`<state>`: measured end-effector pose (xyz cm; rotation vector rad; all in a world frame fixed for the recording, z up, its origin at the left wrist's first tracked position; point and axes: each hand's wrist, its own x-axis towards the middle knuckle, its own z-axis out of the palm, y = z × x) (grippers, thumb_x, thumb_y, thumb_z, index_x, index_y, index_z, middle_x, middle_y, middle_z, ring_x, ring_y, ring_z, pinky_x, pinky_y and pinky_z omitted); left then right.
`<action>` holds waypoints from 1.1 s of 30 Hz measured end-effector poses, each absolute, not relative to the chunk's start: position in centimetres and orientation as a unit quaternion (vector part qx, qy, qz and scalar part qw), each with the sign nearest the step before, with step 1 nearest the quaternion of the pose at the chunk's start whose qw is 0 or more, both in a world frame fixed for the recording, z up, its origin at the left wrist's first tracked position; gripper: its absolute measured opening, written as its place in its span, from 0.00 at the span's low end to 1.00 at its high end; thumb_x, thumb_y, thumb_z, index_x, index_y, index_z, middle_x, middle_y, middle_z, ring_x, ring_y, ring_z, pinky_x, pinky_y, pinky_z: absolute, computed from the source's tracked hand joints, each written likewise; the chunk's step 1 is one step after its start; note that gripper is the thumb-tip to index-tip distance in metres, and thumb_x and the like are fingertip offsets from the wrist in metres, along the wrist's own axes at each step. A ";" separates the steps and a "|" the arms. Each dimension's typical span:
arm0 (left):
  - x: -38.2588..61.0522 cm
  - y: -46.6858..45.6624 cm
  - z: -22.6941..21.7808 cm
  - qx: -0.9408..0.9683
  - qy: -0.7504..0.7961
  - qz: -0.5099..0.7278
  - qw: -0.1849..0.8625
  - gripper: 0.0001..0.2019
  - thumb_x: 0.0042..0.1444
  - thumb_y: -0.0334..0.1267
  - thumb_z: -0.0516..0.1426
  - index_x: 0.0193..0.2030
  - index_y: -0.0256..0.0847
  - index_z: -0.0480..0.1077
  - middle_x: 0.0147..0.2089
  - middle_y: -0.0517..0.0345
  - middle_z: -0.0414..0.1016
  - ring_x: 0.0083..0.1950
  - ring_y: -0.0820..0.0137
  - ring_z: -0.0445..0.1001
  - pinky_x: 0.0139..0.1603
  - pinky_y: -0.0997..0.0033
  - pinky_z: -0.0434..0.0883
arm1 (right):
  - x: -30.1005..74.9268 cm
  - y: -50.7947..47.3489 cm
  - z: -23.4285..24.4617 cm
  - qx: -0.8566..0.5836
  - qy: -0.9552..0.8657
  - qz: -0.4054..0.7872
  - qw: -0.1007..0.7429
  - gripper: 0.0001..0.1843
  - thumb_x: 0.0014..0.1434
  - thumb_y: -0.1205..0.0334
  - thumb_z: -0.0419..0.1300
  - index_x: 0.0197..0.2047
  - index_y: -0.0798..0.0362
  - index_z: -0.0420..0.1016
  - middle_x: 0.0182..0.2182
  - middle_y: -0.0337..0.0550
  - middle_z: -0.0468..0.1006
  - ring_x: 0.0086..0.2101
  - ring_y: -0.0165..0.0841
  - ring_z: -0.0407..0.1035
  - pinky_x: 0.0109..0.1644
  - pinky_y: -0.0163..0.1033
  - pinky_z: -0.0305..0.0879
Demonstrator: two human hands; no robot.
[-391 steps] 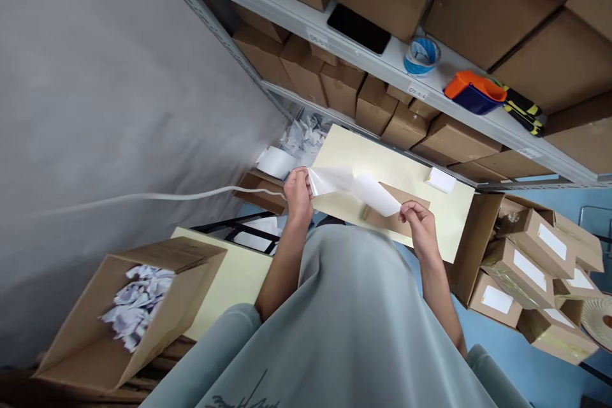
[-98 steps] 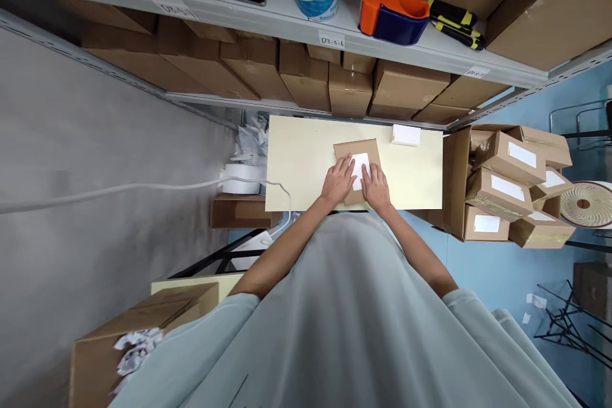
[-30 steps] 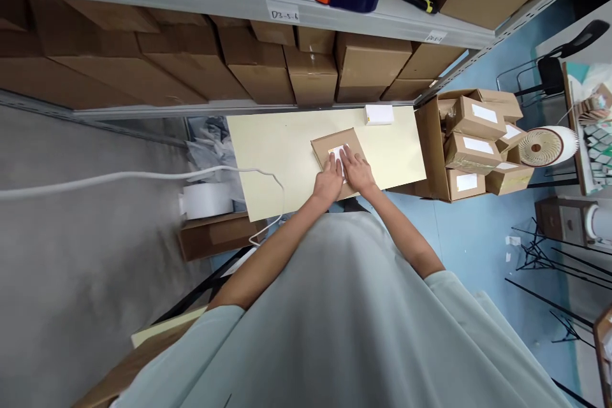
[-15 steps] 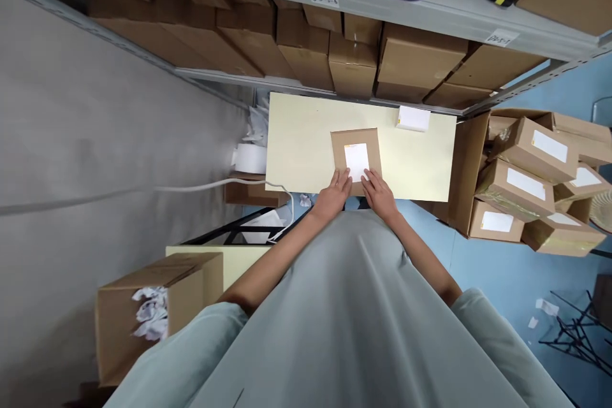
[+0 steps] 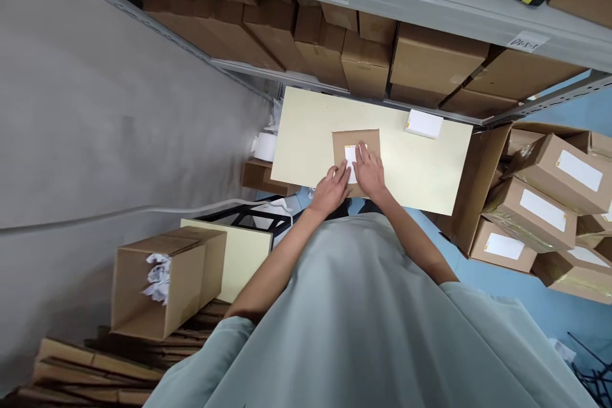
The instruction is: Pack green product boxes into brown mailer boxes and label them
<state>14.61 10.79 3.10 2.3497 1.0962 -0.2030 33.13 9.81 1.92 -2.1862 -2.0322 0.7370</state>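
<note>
A pale yellow tabletop [image 5: 421, 169] carries a brown cardboard box [image 5: 356, 137] near its middle — squarish from above, plain and matte, its far edge straight. The left hand [image 5: 331, 190] and right hand [image 5: 369, 173] rest on its near half, fingers laid out and clamped on nothing. Partly hidden under them lies a white label [image 5: 350, 156] — upright, smooth, with a tiny yellowish mark at its upper left corner.
</note>
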 end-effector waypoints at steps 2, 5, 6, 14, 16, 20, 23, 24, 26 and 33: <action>15.9 12.4 3.1 0.868 0.420 -0.084 0.250 0.40 0.74 0.42 0.59 0.88 0.40 0.51 0.91 0.43 0.42 0.81 0.41 0.63 0.76 0.37 0.75 | 32.7 11.8 2.2 -0.720 -0.650 0.240 0.038 0.35 0.83 0.61 0.43 0.86 0.66 0.53 0.85 0.64 0.50 0.70 0.56 0.66 0.74 0.60 0.66; 17.2 14.7 2.9 0.870 0.418 -0.096 0.242 0.41 0.74 0.43 0.59 0.88 0.35 0.51 0.91 0.38 0.43 0.79 0.40 0.67 0.74 0.39 0.76 | 32.3 12.0 2.3 -0.724 -0.646 0.235 0.049 0.34 0.82 0.66 0.45 0.85 0.66 0.55 0.84 0.65 0.53 0.73 0.55 0.64 0.77 0.59 0.65; 17.2 15.3 2.8 0.872 0.412 -0.100 0.244 0.40 0.74 0.43 0.59 0.87 0.34 0.51 0.90 0.37 0.44 0.78 0.40 0.68 0.73 0.40 0.77 | 32.3 11.2 2.2 -0.722 -0.650 0.230 0.053 0.33 0.81 0.68 0.46 0.84 0.66 0.57 0.84 0.65 0.54 0.73 0.54 0.64 0.77 0.59 0.64; 13.3 14.9 3.4 0.903 0.324 -0.073 0.274 0.31 0.73 0.35 0.57 0.82 0.44 0.63 0.88 0.47 0.55 0.76 0.48 0.71 0.65 0.46 0.83 | 33.3 0.6 1.1 -0.695 -0.674 0.222 0.116 0.24 0.81 0.70 0.51 0.72 0.54 0.79 0.75 0.53 0.74 0.78 0.42 0.62 0.80 0.50 0.67; 12.4 14.5 3.6 0.910 0.305 -0.074 0.273 0.29 0.74 0.32 0.54 0.80 0.47 0.67 0.87 0.50 0.59 0.76 0.50 0.70 0.66 0.47 0.83 | 33.5 -0.4 1.4 -0.696 -0.675 0.219 0.115 0.23 0.82 0.68 0.51 0.70 0.50 0.82 0.74 0.50 0.76 0.77 0.40 0.64 0.78 0.50 0.69; 12.1 14.8 4.0 0.919 0.272 -0.093 0.270 0.28 0.75 0.35 0.53 0.79 0.49 0.68 0.87 0.52 0.60 0.78 0.51 0.69 0.65 0.48 0.84 | 32.9 1.2 2.7 -0.716 -0.665 0.203 0.055 0.26 0.82 0.64 0.50 0.77 0.52 0.74 0.79 0.52 0.68 0.73 0.49 0.67 0.72 0.57 0.73; 13.5 16.2 4.0 0.915 0.275 -0.118 0.269 0.32 0.75 0.38 0.54 0.84 0.44 0.61 0.89 0.47 0.53 0.78 0.47 0.69 0.64 0.46 0.84 | 31.9 4.5 3.4 -0.740 -0.642 0.201 0.005 0.30 0.83 0.60 0.47 0.83 0.53 0.65 0.83 0.52 0.59 0.68 0.54 0.68 0.69 0.60 0.72; 14.2 16.8 3.9 0.912 0.281 -0.126 0.270 0.35 0.75 0.40 0.55 0.86 0.42 0.58 0.90 0.44 0.49 0.79 0.45 0.68 0.65 0.45 0.83 | 31.7 5.7 3.5 -0.749 -0.631 0.201 -0.004 0.31 0.83 0.59 0.46 0.84 0.52 0.63 0.84 0.52 0.57 0.67 0.54 0.68 0.69 0.61 0.72; 16.0 18.0 3.7 0.903 0.297 -0.141 0.277 0.40 0.74 0.44 0.58 0.88 0.37 0.51 0.91 0.40 0.41 0.80 0.42 0.67 0.67 0.45 0.81 | 31.3 8.2 3.5 -0.770 -0.605 0.202 -0.015 0.33 0.83 0.57 0.44 0.85 0.52 0.60 0.85 0.52 0.55 0.67 0.55 0.68 0.69 0.61 0.72; 17.8 21.9 3.4 0.882 0.350 -0.127 0.290 0.52 0.68 0.53 0.67 0.89 0.41 0.47 0.92 0.42 0.37 0.77 0.39 0.70 0.71 0.45 0.78 | 30.8 8.9 4.4 -0.803 -0.561 0.202 -0.005 0.31 0.82 0.59 0.48 0.83 0.56 0.62 0.84 0.60 0.55 0.72 0.53 0.63 0.72 0.57 0.69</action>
